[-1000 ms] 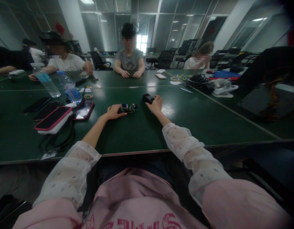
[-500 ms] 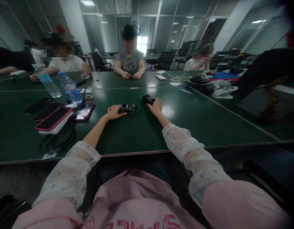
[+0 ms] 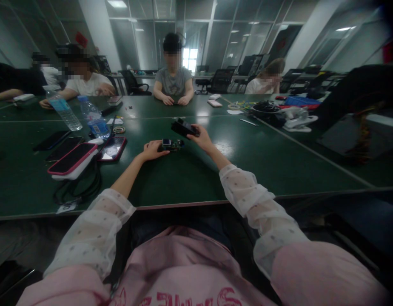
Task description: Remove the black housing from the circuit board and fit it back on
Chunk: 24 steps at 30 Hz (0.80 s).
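Taking the middle of my view as the hub, I see the left hand [image 3: 153,150] at nine o'clock, thumb and fingers clasped on the left end of a circuit board [image 3: 174,146], a knobbly green slab bearing a small, squarish screen [image 3: 166,143]. Near twelve, the right hand [image 3: 200,137] grips the right end of a smooth black oblong case [image 3: 183,127], which tilts at eleven, just beyond the board; whether it touches the table, I cannot tell. Sheer, dotted white sleeves [image 3: 244,191] pucker behind both wrists. Under everything spreads a glossy green table [image 3: 174,178]. Farther out at nine lies a flat, pink-rimmed phone [image 3: 73,158]; between nine and ten stand two clear, ribbed plastic bottles [image 3: 94,119]; toward two sits a tangle of black cables [image 3: 266,108].
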{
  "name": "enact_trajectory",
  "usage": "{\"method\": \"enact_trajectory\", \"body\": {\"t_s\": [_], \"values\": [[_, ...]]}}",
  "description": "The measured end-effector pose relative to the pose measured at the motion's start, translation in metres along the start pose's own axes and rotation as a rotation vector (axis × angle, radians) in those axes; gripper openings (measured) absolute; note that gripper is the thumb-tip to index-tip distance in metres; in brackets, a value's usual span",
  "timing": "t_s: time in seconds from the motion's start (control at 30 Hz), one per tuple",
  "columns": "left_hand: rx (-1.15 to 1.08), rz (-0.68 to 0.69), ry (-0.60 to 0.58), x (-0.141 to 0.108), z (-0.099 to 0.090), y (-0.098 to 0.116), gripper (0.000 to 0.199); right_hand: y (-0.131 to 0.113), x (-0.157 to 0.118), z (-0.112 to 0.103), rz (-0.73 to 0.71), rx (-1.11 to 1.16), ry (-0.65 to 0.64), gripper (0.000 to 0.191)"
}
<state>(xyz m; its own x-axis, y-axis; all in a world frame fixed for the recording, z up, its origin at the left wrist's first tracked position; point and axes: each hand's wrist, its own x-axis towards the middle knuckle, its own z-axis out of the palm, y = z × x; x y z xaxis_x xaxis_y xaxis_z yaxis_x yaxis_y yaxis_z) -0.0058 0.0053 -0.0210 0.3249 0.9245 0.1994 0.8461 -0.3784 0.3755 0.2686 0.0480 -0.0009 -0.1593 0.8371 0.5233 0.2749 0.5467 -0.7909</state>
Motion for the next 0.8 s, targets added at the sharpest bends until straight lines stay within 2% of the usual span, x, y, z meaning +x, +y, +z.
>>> {"method": "enact_trajectory", "body": {"t_s": [0.1,0.2,0.4,0.8], "values": [[0.011,0.003,0.006,0.0,0.002,-0.002,0.071,-0.013,-0.005,0.005,-0.066,0.05,-0.171,0.058],[0.035,0.001,0.003,0.002,0.004,-0.004,0.069,-0.016,-0.008,0.008,-0.114,0.036,-0.256,0.058],[0.116,-0.02,0.009,0.003,0.006,-0.006,0.067,-0.013,-0.008,0.009,-0.149,0.015,-0.268,0.056],[0.111,-0.01,0.0,0.0,0.002,-0.002,0.074,-0.005,-0.015,0.017,-0.161,-0.03,-0.347,0.055]]}}
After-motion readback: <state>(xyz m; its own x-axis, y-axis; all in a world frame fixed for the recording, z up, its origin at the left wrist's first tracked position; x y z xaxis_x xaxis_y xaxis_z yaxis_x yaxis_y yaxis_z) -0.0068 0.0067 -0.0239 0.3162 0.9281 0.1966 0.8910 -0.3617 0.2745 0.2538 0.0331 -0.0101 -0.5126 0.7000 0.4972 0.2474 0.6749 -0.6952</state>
